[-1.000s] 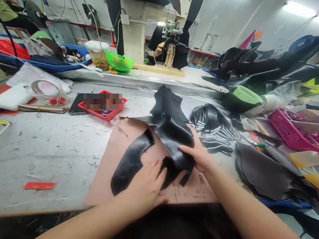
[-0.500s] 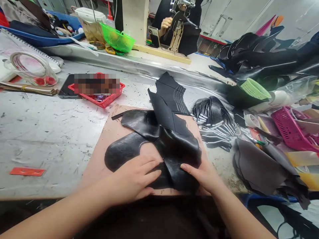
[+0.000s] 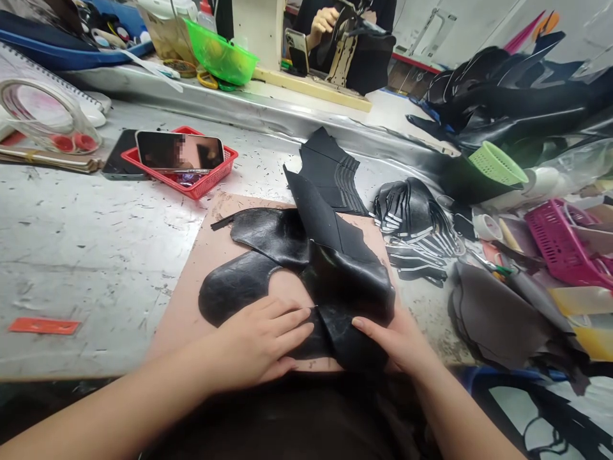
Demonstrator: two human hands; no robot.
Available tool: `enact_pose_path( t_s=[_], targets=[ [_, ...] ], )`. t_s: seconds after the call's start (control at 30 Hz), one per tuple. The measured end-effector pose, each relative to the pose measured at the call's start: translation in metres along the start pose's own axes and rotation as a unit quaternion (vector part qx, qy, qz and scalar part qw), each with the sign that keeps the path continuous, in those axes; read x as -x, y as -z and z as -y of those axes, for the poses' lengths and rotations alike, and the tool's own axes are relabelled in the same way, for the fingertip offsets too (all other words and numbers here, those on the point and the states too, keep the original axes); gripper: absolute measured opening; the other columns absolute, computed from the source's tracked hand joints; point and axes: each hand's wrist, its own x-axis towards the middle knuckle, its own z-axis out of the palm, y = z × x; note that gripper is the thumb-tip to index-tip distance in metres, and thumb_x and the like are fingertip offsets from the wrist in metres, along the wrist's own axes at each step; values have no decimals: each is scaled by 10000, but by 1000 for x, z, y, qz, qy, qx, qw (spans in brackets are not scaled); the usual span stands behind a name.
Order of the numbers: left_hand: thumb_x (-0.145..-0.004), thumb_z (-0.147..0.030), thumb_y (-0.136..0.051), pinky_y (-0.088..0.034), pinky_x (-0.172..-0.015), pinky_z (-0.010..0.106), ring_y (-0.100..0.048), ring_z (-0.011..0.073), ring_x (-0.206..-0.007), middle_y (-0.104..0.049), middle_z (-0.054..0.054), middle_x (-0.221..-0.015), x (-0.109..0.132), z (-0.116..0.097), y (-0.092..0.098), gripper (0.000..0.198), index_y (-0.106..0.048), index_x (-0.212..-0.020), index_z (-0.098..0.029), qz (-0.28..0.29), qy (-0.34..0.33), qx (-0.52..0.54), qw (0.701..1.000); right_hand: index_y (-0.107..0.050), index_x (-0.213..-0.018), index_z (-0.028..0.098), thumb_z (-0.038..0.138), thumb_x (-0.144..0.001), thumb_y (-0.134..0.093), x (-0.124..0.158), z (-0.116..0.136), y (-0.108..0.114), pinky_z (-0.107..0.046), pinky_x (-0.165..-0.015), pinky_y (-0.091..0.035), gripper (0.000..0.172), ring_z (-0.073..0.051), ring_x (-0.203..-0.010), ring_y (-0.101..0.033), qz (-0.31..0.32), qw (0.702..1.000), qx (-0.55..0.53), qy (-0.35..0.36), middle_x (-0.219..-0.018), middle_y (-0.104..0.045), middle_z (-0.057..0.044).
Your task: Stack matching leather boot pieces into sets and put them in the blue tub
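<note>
My left hand [image 3: 263, 338] lies with fingers stretched out on a curved black leather piece [image 3: 234, 287], near where a second piece overlaps it. That second black leather piece [image 3: 352, 281] folds over on itself, with its dull underside [image 3: 330, 223] turned up at the top. My right hand [image 3: 393, 338] grips its lower right edge, thumb on top and the other fingers hidden beneath. Both pieces rest on a pinkish board [image 3: 186, 306] at the table's front edge. A stack of black cut pieces [image 3: 330, 169] sits just behind.
Bundled black strips [image 3: 407, 217] and dark grey sheets [image 3: 502, 313] are on the right, beside a magenta basket [image 3: 560, 243]. A red basket [image 3: 220, 176] holding a phone [image 3: 163, 151] stands back left. Across the ledge, a person's hand [image 3: 323, 25] is at a sewing machine [image 3: 342, 61].
The camera view has shifted slightly. My right hand and the edge it grips sit slightly farther right. My left hand stays on the leather.
</note>
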Motion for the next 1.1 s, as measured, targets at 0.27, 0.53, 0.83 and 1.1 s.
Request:
enact_pose_path(
  t_s=[0.27,0.53,0.83,1.1],
  targets=[
    [-865,-338,-433,-328,-1011,370,-441,242,-1160,-536,65,-1265,1,1,-4,424,-491,-1238,-144,-1,0,-1,1000,-465,-1275,179,430,-687,-667,0,0,2,-506,-1047,-291,671,-316,-1248,-394,23,999,1,-41,-1308,-488,-134],
    [-768,-300,-520,-344,-981,409,-435,271,-1148,-388,48,-1403,-9,-5,-1,351,-570,-1091,-170,38,8,-17,999,-531,-1208,170,427,-665,-675,0,0,2,-524,-983,-367,618,-340,-1149,-493,11,999,26,-37,-1190,-582,-134],
    [-734,-314,-542,-317,-994,419,-437,281,-1138,-407,35,-1392,-10,-4,-3,353,-583,-1056,-176,44,25,-10,999,-609,-1080,169,404,-644,-681,-13,12,8,-478,-913,-442,501,-328,-1044,-575,39,997,19,-67,-1066,-661,-111],
    [-776,-450,-551,-344,-937,405,-464,282,-1093,-490,91,-1316,-18,-12,-1,415,-590,-1062,-152,23,32,-46,998,-576,-1125,193,372,-661,-672,-10,11,5,-485,-1001,-361,507,-326,-1174,-478,20,999,49,-14,-1149,-619,-99]
  ],
)
